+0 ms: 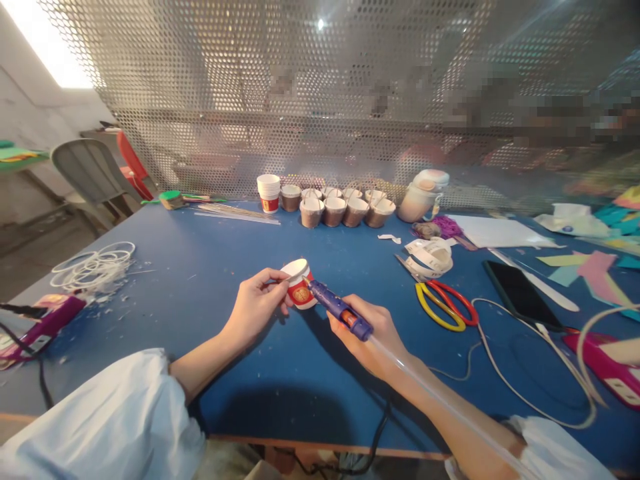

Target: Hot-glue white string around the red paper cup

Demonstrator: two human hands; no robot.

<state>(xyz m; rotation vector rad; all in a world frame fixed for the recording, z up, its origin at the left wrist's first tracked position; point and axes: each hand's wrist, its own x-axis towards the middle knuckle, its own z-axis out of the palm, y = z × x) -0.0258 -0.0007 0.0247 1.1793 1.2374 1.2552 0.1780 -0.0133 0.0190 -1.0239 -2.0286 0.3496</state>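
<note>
Near the middle of the blue table, my left hand [256,300] pinches the rim of a small red and white paper cup [301,295], which is tilted. My right hand [367,333] is wrapped round a blue hot glue gun [340,310] with a long clear glue stick [400,363] running out of its back. The gun's nozzle is right at the cup's upper side; whether it touches cannot be made out. Fingers of my right hand under the gun are partly hidden.
Behind stand a stack of paper cups [269,193] and several brown-wrapped cups [334,211]. To the right lie scissors [445,305], a measuring tape [429,257], a phone [523,293] and looped cable [520,413]. At left are white cord [95,267] and a pink power strip [45,327].
</note>
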